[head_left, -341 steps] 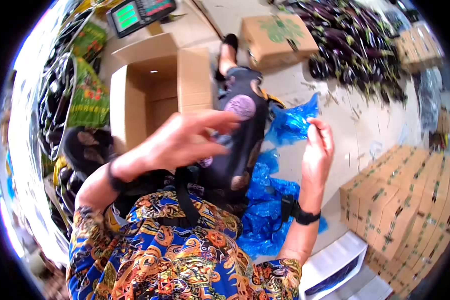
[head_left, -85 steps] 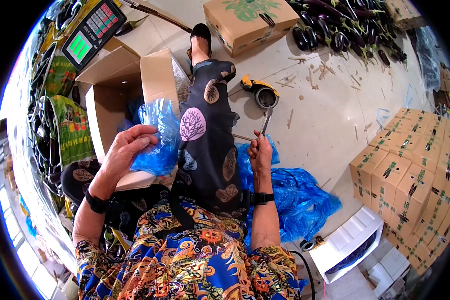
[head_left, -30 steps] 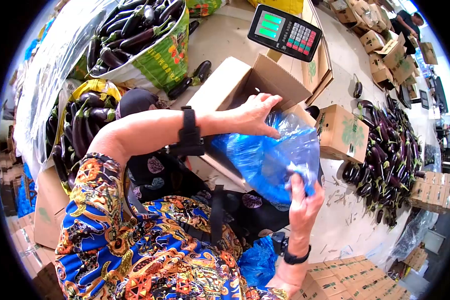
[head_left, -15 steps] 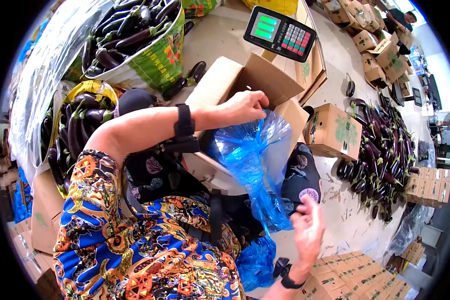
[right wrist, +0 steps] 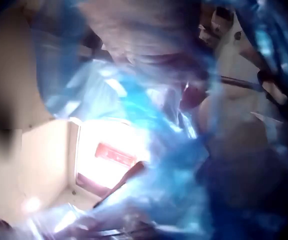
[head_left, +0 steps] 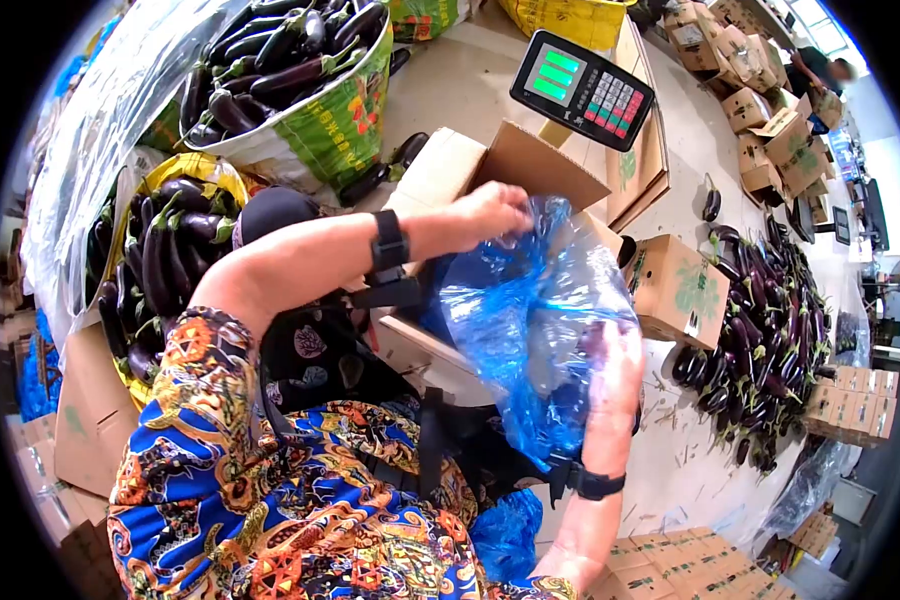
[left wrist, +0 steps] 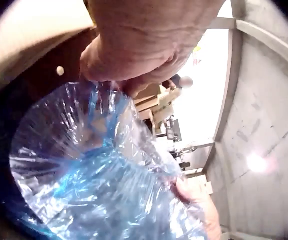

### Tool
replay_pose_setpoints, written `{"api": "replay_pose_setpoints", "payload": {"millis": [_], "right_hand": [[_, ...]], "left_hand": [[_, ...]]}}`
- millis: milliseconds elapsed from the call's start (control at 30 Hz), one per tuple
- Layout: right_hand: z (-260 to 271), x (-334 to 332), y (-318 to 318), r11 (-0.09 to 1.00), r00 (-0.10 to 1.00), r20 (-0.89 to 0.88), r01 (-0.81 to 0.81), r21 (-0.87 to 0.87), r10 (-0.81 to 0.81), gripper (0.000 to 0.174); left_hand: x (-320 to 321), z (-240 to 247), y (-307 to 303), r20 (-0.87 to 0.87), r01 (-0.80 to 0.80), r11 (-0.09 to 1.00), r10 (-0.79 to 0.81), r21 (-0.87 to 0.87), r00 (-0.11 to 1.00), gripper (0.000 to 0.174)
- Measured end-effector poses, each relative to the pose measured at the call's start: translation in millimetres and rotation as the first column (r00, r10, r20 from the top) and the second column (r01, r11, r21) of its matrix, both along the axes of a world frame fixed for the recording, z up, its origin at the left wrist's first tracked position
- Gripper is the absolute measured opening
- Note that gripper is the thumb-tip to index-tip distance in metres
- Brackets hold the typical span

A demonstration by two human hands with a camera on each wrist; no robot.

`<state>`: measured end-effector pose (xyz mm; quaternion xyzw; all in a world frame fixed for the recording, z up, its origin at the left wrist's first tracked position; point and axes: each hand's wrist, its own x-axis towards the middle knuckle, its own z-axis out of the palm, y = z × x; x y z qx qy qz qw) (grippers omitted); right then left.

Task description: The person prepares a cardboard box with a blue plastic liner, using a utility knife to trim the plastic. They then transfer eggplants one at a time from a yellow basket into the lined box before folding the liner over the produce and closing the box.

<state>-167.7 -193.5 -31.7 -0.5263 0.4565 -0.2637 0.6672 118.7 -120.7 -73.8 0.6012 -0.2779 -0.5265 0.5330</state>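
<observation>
Blue bag [head_left: 530, 320] is between the two hands, spread over the near right side of a cardboard box [head_left: 548, 165] with its flaps up; some blue film shows down in the box too. Left hand [head_left: 492, 213] above the box, fingers bent, pinching the bag's edge, film bunched right under the fingertips in the left wrist view. Right hand [head_left: 615, 372] at the other side of the bag, film over or around it, blurred; can't tell if it's grasping or released, nor if it's inside the bag.

Step in hand looks like spreading the bag and fitting it to the box. Next move probably calls for keeping the left pinch, getting the right hand clear of the film, and pulling the edge out over the flaps without tearing it.

Around: scale display [head_left: 582, 90] behind the box, sack of eggplants [head_left: 288, 60] to the left, eggplant pile [head_left: 755, 340] on the floor to the right
</observation>
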Motion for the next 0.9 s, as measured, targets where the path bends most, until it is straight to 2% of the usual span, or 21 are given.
{"api": "replay_pose_setpoints", "payload": {"millis": [67,133,200,267,300,333,400,467,533,567,700,800,833,900], "right_hand": [[42,5,5,0.97,0.964,0.134,0.219,0.104,-0.231,0.015],[46,-14,-10,0.983,0.974,0.138,0.177,0.043,-0.181,0.016],[23,-33,-33,0.985,0.983,0.059,0.174,0.0,-0.173,0.019],[13,-36,-47,0.977,0.975,-0.061,0.209,-0.043,-0.212,0.02],[11,-36,-52,0.966,0.965,-0.082,0.243,-0.084,-0.25,0.02],[9,-34,-56,0.953,0.951,-0.105,0.277,-0.123,-0.29,0.021],[7,-28,-65,0.916,0.915,-0.144,0.344,-0.205,-0.376,0.022],[9,-19,-70,0.899,0.92,-0.122,0.324,-0.294,-0.372,0.016],[9,-4,-70,0.875,0.938,-0.084,0.279,-0.395,-0.337,0.013],[3,-1,-76,0.816,0.95,-0.094,0.201,-0.542,-0.297,0.012],[-3,26,-90,0.683,0.919,-0.222,0.066,-0.727,-0.324,0.021],[-9,44,-103,0.78,0.916,-0.251,0.097,-0.618,-0.313,0.024],[-5,53,-105,0.808,0.914,-0.246,0.13,-0.575,-0.322,0.024],[-18,58,-119,0.786,0.914,-0.252,0.104,-0.609,-0.317,0.024]], "left_hand": [[14,18,-1,-0.18,-0.157,0.987,0.146,-0.048,0.973,0.008],[26,42,5,-0.247,-0.153,0.986,0.133,-0.064,0.96,0.013],[39,60,14,-0.186,-0.117,0.989,0.099,-0.09,0.978,0.009],[45,83,24,-0.047,-0.091,0.985,0.085,-0.145,0.995,0.012],[52,94,33,0.061,-0.004,0.981,0.016,-0.194,0.998,0.016],[61,110,37,0.27,0.048,0.99,-0.01,-0.136,0.963,0.016],[91,113,39,0.624,0.105,0.987,-0.006,-0.121,0.782,0.015],[116,117,40,0.635,0.109,0.986,-0.004,-0.126,0.773,0.015],[136,118,37,0.763,0.198,0.977,-0.065,-0.084,0.644,0.017],[142,114,37,0.805,0.189,0.98,-0.06,-0.065,0.591,0.016],[164,90,27,0.895,0.145,0.987,-0.007,-0.064,0.447,0.014],[173,63,12,0.922,0.119,0.961,0.198,-0.249,0.333,0.014],[176,56,7,0.916,0.116,0.956,0.218,-0.27,0.338,0.013],[185,41,-1,0.922,0.11,0.961,0.206,-0.254,0.327,0.014]]}}
